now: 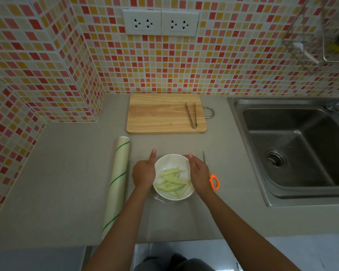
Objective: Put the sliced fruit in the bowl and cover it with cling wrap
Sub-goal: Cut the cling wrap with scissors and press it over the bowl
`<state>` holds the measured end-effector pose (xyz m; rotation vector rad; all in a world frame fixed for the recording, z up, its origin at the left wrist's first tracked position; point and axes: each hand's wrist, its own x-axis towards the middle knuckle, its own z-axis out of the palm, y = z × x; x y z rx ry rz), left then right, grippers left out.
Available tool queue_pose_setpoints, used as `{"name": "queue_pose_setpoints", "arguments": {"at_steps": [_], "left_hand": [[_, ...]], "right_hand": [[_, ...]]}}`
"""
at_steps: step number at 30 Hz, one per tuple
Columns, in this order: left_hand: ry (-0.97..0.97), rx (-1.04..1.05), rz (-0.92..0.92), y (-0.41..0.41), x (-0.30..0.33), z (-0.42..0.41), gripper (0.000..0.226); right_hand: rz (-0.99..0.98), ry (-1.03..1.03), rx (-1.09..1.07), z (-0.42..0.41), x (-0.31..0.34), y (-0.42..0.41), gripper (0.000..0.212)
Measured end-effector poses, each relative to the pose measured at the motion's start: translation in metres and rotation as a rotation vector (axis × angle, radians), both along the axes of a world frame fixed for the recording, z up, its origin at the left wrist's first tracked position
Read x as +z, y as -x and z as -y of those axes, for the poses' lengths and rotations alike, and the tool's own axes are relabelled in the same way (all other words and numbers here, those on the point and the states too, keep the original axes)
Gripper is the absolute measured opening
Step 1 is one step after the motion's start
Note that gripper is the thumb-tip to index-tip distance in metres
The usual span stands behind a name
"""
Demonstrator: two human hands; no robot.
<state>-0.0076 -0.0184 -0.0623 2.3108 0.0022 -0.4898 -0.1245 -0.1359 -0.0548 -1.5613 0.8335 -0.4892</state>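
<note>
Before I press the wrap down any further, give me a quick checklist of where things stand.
1. Pale green fruit slices inside the white round bowl: ok.
2. Wooden cutting board free of fruit: ok; only the metal tongs lie there.
3. Left hand and right hand on opposite sides of the bowl: ok.
4. Clear cling wrap over the bowl: crumpled film shows at the near rim; full cover cannot tell.
5. Orange-handled scissors set aside beside the right hand: ok.

White bowl [171,160] sitting upright on table, holding pale green fruit slices [172,182]; wrap roll [116,184] lying left.
</note>
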Motion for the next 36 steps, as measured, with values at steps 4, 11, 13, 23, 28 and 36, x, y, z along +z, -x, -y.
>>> {"name": "queue_pose_setpoints", "arguments": {"at_steps": [4, 11, 13, 23, 28, 36], "left_hand": [[0.191, 0.054, -0.108, -0.002, -0.004, 0.0, 0.068], [0.44, 0.175, -0.386, -0.004, -0.012, -0.005, 0.041], [0.467, 0.184, -0.425, -0.005, -0.012, -0.005, 0.038], [0.443, 0.068, 0.148, 0.005, -0.012, -0.006, 0.024], [0.58, 0.151, 0.175, 0.011, -0.008, -0.004, 0.014], [0.294, 0.115, 0.382, 0.019, -0.001, -0.006, 0.044]], "right_hand": [[0.01, -0.013, -0.017, 0.001, -0.002, 0.001, 0.036], [0.019, -0.013, -0.016, 0.002, -0.006, 0.0, 0.035], [0.026, -0.013, -0.018, 0.002, -0.006, 0.001, 0.034], [0.032, -0.035, -0.017, 0.001, -0.007, -0.001, 0.039], [0.024, -0.025, -0.031, 0.001, -0.008, -0.002, 0.039], [0.002, -0.1, -0.074, 0.0, -0.008, -0.002, 0.046]]}}
